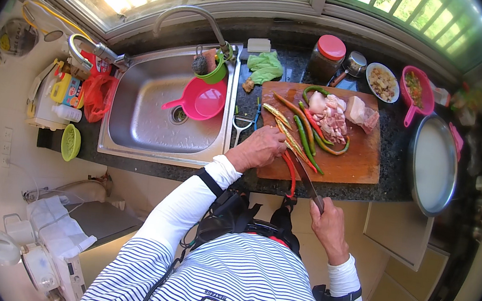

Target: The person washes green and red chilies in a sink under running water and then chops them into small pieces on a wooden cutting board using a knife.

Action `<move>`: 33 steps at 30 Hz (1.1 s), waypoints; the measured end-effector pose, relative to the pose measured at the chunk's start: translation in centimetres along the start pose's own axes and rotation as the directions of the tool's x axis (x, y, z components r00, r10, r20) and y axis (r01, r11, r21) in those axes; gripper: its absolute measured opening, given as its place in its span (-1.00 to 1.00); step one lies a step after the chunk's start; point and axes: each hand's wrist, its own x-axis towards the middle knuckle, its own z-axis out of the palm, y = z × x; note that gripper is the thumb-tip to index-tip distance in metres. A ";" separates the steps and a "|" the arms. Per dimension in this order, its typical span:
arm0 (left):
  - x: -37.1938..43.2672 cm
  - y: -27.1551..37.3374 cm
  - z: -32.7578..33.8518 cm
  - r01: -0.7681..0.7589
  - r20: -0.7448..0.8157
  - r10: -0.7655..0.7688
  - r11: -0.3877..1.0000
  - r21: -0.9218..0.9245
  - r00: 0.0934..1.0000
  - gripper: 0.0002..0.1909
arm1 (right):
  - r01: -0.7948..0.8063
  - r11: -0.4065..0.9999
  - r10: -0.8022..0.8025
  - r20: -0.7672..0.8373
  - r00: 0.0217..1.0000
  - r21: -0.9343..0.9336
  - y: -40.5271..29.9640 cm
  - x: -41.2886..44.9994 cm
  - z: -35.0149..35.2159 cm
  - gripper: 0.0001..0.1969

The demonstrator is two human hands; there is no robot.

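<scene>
My right hand (328, 227) grips the handle of a kitchen knife (304, 172), whose blade slants up and left over the front edge of a wooden cutting board (346, 167). The knife tip ends beside the fingers of my left hand (261, 148). Those fingers are closed on the upper end of a red chili pepper (290, 171), which hangs past the board's edge. Split chili halves (293, 143) lie just above. Whole green chilies (305, 134) rest alongside them. Farther back sit a pile of cut raw meat (331, 118) and a fatty meat chunk (362, 114).
Left of the board is a steel sink (147, 113) holding a pink ladle (204, 99). A peeler (242, 126) lies between them. Behind stand a red-lidded jar (327, 58) and a plate of food (382, 83). A pink strainer (417, 90) and large steel basin (435, 166) are at right.
</scene>
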 end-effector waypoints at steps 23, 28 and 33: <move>-0.1 1.6 -0.4 0.047 0.009 -0.047 0.998 -0.031 0.999 -0.92 | -0.136 0.984 0.123 0.117 0.986 0.113 1.6 0.4 -0.7 -0.62; -1.3 1.6 0.5 0.046 -0.042 -0.045 0.999 0.004 0.998 -0.87 | -0.104 0.993 0.097 0.112 0.989 0.062 0.7 1.0 -1.3 -0.63; -2.0 3.4 2.1 0.013 -0.120 -0.012 1.000 0.000 0.993 -0.88 | -0.110 0.993 0.105 0.115 0.988 0.039 0.5 1.1 -1.5 -0.63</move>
